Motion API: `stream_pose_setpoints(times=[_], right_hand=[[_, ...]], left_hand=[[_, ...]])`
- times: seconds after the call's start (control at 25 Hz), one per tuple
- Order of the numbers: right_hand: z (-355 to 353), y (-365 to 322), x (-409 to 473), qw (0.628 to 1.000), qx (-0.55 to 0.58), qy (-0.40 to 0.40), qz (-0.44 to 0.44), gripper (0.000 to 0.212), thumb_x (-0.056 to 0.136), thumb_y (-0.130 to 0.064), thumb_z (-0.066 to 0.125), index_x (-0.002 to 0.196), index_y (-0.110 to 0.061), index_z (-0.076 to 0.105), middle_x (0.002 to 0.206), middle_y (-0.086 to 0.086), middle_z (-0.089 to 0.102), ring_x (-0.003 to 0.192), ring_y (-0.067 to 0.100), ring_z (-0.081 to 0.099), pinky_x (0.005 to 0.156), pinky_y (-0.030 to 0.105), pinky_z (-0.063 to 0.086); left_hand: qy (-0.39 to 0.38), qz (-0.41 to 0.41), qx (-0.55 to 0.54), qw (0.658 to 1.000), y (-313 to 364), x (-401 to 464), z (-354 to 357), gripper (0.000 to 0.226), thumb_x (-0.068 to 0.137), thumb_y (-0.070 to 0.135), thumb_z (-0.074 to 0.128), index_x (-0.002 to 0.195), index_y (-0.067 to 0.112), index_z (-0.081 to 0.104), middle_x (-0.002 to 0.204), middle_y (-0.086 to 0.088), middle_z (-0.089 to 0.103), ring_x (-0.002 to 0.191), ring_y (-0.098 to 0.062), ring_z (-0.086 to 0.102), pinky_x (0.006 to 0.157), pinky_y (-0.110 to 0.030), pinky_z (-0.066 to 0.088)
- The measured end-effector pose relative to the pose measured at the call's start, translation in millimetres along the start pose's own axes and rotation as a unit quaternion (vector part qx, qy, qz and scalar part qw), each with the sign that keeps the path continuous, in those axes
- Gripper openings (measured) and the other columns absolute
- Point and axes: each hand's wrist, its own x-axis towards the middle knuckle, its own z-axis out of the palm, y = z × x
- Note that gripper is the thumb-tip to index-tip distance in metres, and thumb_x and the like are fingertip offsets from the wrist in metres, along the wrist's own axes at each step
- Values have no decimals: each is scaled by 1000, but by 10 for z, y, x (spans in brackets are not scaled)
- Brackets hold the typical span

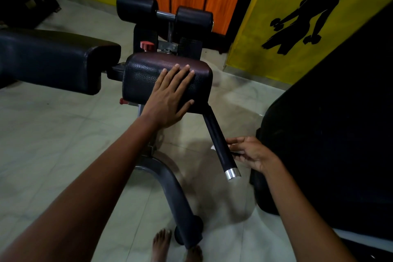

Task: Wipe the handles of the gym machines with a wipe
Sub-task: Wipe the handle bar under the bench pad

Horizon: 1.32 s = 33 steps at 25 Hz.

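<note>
A black handle (217,138) with a silver end cap slopes down to the right from under the dark padded seat (148,70) of a gym bench. My left hand (170,93) lies flat on the seat pad with straight fingers. My right hand (251,152) reaches to the handle's right side, fingers curling toward it. A small white bit of the wipe (212,147) shows at the handle's left edge, behind the handle; most of it is hidden.
A long black bench pad (53,57) lies to the left. Two black foam rollers (163,14) stand behind the seat. The grey curved frame leg (172,191) runs down to my bare feet (176,247). A large black pad (331,123) fills the right side.
</note>
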Motion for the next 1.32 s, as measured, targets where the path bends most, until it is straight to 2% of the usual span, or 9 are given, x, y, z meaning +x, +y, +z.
stream_pose_setpoints(times=[0.16, 0.36, 0.56, 0.68, 0.76, 0.92, 1.04, 1.16, 1.32], right_hand=[[-167, -10, -79, 992, -106, -43, 58, 23, 84, 16, 51, 101, 8, 64, 98, 22, 70, 90, 24, 70, 67, 25, 57], [-128, -190, -284, 948, -304, -8, 90, 17, 84, 11, 57, 98, 3, 63, 85, 17, 65, 63, 18, 64, 53, 23, 53], [255, -672, -570, 902, -372, 142, -167, 5, 75, -2, 72, 76, -2, 68, 80, 14, 68, 57, 15, 56, 50, 20, 46], [502, -1065, -957, 810, -466, 166, -316, 12, 79, -6, 67, 90, 0, 69, 88, 6, 61, 79, 15, 55, 62, 15, 36], [671, -1288, -1209, 758, -499, 172, -383, 7, 80, -11, 67, 80, -4, 66, 86, 11, 64, 81, 22, 59, 62, 22, 36], [1058, -1647, -1655, 671, -576, 189, -428, 22, 83, -23, 60, 75, -19, 41, 88, 13, 63, 82, 30, 59, 61, 27, 32], [1485, -1836, -2015, 606, -605, 188, -481, 15, 85, -26, 57, 89, -17, 46, 90, 11, 64, 85, 31, 61, 61, 29, 35], [1919, -1883, -2194, 588, -606, 160, -511, 14, 88, -28, 54, 96, -16, 51, 88, 10, 65, 82, 31, 62, 61, 33, 43], [2586, -1779, -2355, 573, -613, 118, -530, 17, 91, -23, 55, 102, -13, 62, 97, 12, 68, 85, 26, 64, 67, 35, 51]], left_hand=[[-10, -6, -8, 1000, 18, 12, -40, 72, 93, 51, 34, 152, 14, 14, 159, -9, 14, 147, -25, 3, 120, -43, -1], [-42, -26, -65, 997, 90, 32, -237, 76, 89, 38, 57, 151, 13, 20, 158, -10, 16, 147, -27, 6, 120, -44, 2], [-53, -62, -199, 977, 323, -58, -751, 62, 84, 31, 65, 139, 13, 42, 143, -7, 42, 135, -22, 34, 114, -44, 30], [-50, -65, -236, 968, 454, -129, -1258, 62, 78, 47, 56, 130, 14, 51, 129, -6, 55, 120, -19, 49, 104, -37, 41], [-32, -69, -242, 967, 499, -186, -1642, 69, 74, 57, 49, 127, 14, 55, 124, -6, 59, 114, -18, 53, 99, -32, 43], [8, -71, -225, 972, 493, -403, -2367, 64, 76, 53, 51, 123, 10, 58, 118, -5, 62, 108, -15, 56, 92, -20, 39], [39, -95, -221, 970, 412, -668, -2880, 44, 81, 36, 65, 119, 14, 60, 107, 5, 61, 92, 2, 55, 81, -17, 42], [71, -110, -204, 970, 272, -993, -3252, 39, 84, 20, 70, 121, 12, 59, 110, 9, 58, 99, 1, 54, 84, -5, 37], [89, -148, -178, 969, -109, -1576, -3609, 41, 84, 34, 64, 119, 15, 58, 108, 9, 56, 101, -3, 52, 87, -17, 40]])
